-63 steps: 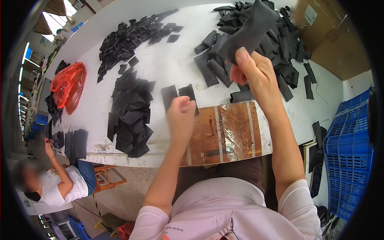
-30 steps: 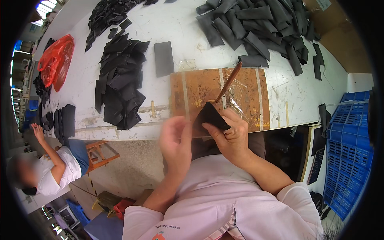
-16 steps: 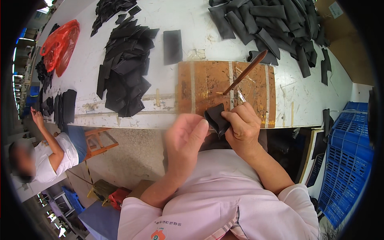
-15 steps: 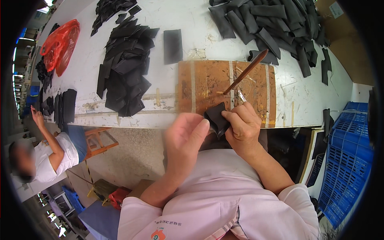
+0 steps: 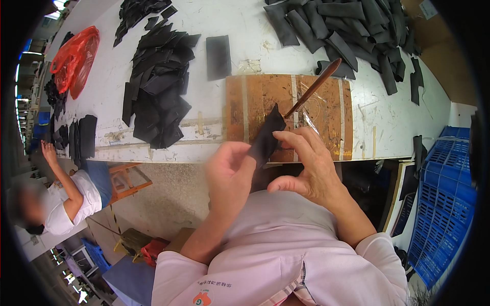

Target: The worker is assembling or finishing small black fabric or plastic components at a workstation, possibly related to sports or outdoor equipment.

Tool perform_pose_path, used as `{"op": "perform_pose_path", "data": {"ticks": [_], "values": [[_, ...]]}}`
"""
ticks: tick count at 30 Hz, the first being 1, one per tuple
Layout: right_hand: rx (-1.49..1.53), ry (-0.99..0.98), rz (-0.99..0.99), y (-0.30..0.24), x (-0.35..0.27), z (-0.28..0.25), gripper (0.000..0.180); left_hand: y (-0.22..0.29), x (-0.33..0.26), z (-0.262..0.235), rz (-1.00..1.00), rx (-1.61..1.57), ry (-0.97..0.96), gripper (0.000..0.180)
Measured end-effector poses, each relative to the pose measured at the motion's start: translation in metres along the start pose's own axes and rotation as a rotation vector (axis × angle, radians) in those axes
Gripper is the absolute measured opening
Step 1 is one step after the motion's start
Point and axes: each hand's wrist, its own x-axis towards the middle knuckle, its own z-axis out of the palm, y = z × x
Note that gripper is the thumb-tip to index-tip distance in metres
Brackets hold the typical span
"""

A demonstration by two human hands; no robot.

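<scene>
Pinched in my left hand [image 5: 230, 166] is a black fabric piece [image 5: 266, 136], held tilted over the near edge of a worn brown cardboard sheet [image 5: 235, 107]. My right hand [image 5: 311, 163] is open beside it, thumb and fingers apart, with the fingertips close to the fabric; whether they touch it I cannot tell. A slim reddish-brown stick [image 5: 314, 86], like a brush handle, slants over the cardboard just beyond the fabric. Its lower end is partly hard to make out. Past the cardboard's far left corner, a flat black rectangle [image 5: 218, 57] lies alone on the white table.
A heap of flat black pieces [image 5: 161, 81] lies left of the cardboard. Folded black pieces [image 5: 347, 25] are piled at the far right. A red plastic bag [image 5: 76, 61] is at the left, with a seated person [image 5: 71, 199] nearby. Blue crates [image 5: 444, 199] stand at my right.
The fabric has passed from my right hand to my left and now points up and away. My right fingers have opened and come off it.
</scene>
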Motion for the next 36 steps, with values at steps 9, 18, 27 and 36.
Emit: {"op": "perform_pose_path", "data": {"ticks": [9,18,27,36], "values": [[-0.018,0.23,-0.18,-0.009,0.004,0.019,0.021,-0.007,-0.009,0.016,0.381,0.214,0.001,0.008],[0.019,0.267,-0.016,-0.01,0.005,0.022,0.014,-0.004,0.007,-0.002,-0.315,-0.779,-0.094,0.018],[1.639,-0.063,0.69,-0.004,0.003,0.018,0.014,-0.001,0.007,0.022,0.109,-0.219,0.026,0.019],[1.341,0.013,0.549,0.006,0.007,0.013,0.015,0.01,0.004,0.005,-0.198,-0.832,-0.496,0.022]]}}
